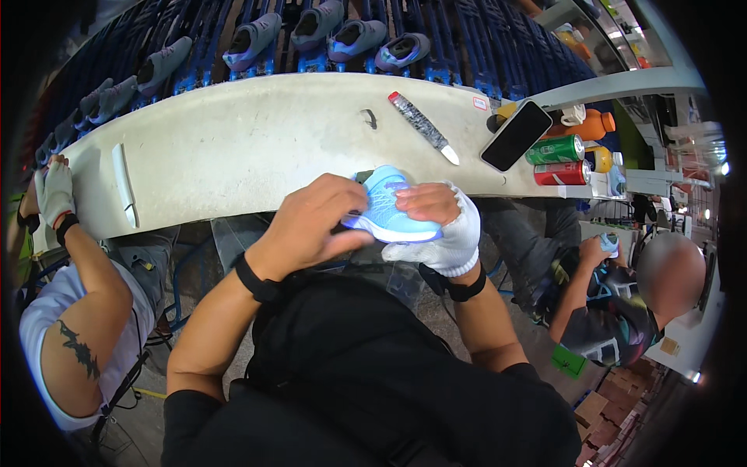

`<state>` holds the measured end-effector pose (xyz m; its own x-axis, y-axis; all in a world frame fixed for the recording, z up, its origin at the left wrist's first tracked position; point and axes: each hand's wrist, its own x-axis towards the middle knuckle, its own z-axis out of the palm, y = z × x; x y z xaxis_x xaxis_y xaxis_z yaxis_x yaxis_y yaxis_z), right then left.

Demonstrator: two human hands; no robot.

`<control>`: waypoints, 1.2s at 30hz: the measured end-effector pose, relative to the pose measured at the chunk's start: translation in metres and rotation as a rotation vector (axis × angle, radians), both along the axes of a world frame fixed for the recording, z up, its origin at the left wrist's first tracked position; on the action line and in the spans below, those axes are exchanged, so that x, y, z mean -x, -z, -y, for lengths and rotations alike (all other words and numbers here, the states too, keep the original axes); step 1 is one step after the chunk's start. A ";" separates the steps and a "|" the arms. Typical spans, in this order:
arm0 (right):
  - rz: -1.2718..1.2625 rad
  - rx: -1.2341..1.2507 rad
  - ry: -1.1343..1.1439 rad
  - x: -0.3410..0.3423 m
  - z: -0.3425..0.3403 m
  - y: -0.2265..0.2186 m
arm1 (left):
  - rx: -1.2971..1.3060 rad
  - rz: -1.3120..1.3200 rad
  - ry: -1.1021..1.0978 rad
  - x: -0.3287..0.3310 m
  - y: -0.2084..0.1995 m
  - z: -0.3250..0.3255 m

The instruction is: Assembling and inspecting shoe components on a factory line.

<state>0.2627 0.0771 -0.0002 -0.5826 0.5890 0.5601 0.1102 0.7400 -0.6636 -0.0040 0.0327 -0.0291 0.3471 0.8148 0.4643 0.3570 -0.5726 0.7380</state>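
A light blue sneaker (387, 204) with a white sole is held between my two hands at the near edge of the white table. My bare left hand (315, 218) closes round its heel end, the thumb low by the sole. In a white glove with bare fingertips, my right hand (443, 226) grips the toe end, fingers lying over the upper and thumb beneath the sole. Beyond the shoe on the table lies a marker-like tool (422, 127) with a dark speckled handle, a red end and a white tip. A small dark scrap (369, 119) is near it.
Several shoes (253, 40) stand along the blue roller conveyor (459, 39) behind the table (233, 148). A phone (517, 135), green can (555, 149) and red can (562, 173) sit at right. A white-handled blade (124, 185) lies left. One person (93, 311) works at each side.
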 end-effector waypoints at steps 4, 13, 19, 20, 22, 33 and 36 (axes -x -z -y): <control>-0.530 0.355 0.158 0.014 0.014 0.011 | -0.122 -0.357 -0.179 0.013 -0.004 0.009; -0.033 0.271 0.040 0.041 -0.035 0.001 | -0.019 -0.201 -0.035 0.033 -0.058 -0.031; -0.279 0.527 -0.068 0.084 -0.049 0.004 | 0.234 -0.255 -0.062 0.023 -0.066 -0.045; -0.432 0.533 0.019 0.090 -0.047 0.015 | 0.249 -0.261 -0.095 0.023 -0.065 -0.047; -0.588 0.542 0.109 0.096 -0.047 0.032 | 0.296 -0.254 -0.111 0.028 -0.064 -0.049; -0.530 0.682 0.203 0.081 -0.051 0.018 | 0.191 -0.465 -0.120 0.002 -0.079 -0.076; -0.535 0.523 0.346 0.076 -0.039 0.020 | 0.069 -0.348 -0.116 -0.014 -0.076 -0.069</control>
